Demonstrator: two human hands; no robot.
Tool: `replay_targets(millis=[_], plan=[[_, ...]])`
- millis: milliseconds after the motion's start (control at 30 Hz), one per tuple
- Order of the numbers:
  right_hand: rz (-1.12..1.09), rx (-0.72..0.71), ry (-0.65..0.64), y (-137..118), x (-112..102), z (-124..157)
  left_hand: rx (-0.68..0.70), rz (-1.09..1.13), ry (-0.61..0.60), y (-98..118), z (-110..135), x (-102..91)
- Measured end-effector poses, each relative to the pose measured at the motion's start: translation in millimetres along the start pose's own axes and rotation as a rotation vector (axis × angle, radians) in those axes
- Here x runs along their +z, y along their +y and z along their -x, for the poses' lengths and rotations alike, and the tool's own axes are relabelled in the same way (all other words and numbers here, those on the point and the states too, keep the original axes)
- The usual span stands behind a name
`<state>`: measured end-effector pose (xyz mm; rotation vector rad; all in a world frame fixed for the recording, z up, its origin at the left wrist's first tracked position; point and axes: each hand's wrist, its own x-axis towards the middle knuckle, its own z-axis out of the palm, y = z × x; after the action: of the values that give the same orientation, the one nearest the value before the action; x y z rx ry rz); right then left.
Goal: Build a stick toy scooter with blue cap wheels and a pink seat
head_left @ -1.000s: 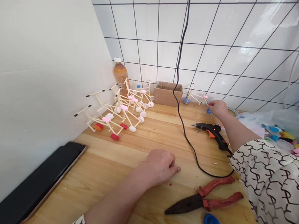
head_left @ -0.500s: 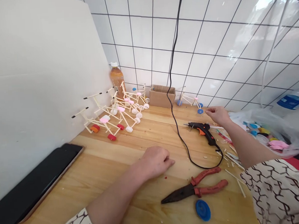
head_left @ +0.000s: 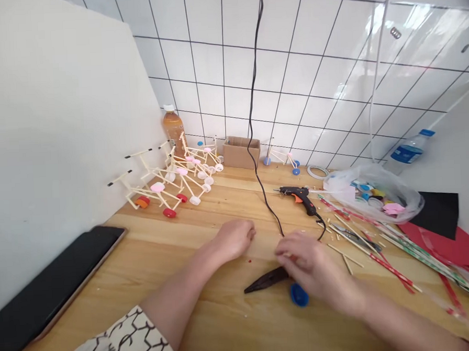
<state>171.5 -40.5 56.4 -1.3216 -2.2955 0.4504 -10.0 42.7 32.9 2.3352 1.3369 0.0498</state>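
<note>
My left hand [head_left: 234, 237] rests knuckles-up on the wooden table [head_left: 152, 263] with its fingers curled under and nothing visible in it. My right hand [head_left: 308, 263] is blurred by motion and lies over the red handles of the pliers, whose dark jaws [head_left: 263, 282] stick out to its left. A blue bottle cap [head_left: 299, 295] lies just below that hand. A black and orange glue gun [head_left: 298, 196] lies further back, its black cord [head_left: 255, 117] running up the tiled wall.
Several stick-and-cap bicycle models [head_left: 172, 179] stand at the back left by an orange drink bottle [head_left: 173, 127] and a small cardboard box [head_left: 241, 152]. One more model [head_left: 281, 160] leans on the wall. A plastic bag of caps [head_left: 373, 194], sticks [head_left: 351, 237], red paper [head_left: 454, 248] and a phone [head_left: 47, 290] lie around.
My right hand has left the bicycle model at the wall and come down onto the pliers near the front. The view has swung right. My left hand has stayed put.
</note>
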Motion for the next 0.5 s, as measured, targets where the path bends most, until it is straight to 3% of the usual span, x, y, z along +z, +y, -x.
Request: replay_targets(millis=[167, 500], plan=[[0.033, -0.059, -0.015, -27, 27, 30, 0.023, 0.023, 0.040, -1, 0, 3.6], [0.096, -0.166, 0.014, -23, 49, 42, 0.033, -0.030, 0.101, 3, 1, 7.1]])
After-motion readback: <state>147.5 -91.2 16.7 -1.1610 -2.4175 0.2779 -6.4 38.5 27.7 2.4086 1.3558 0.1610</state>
